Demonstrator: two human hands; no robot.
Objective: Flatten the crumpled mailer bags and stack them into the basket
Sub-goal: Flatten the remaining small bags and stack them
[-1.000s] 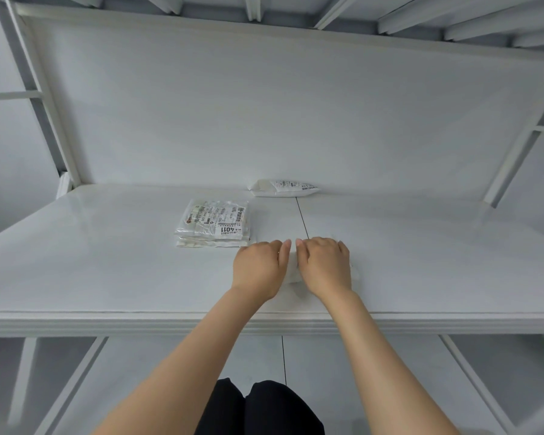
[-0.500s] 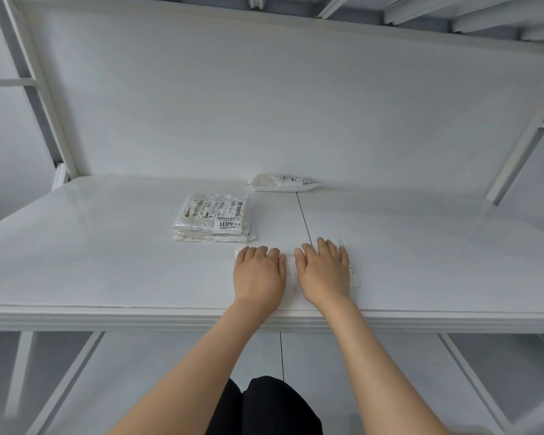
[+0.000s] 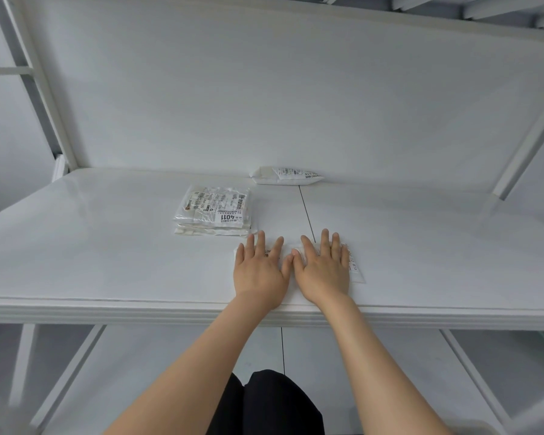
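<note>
Palms down, the left hand [image 3: 259,271] and right hand [image 3: 322,271] press side by side on a white mailer bag [image 3: 356,270] near the front edge of the counter [image 3: 107,252]. Each grip is wide, with the fingers straight and spread and the thumbs close together. A stack of flattened bags [image 3: 214,211] lies just beyond the left hand, and a puffy bag [image 3: 285,176] rests at the back wall.
</note>
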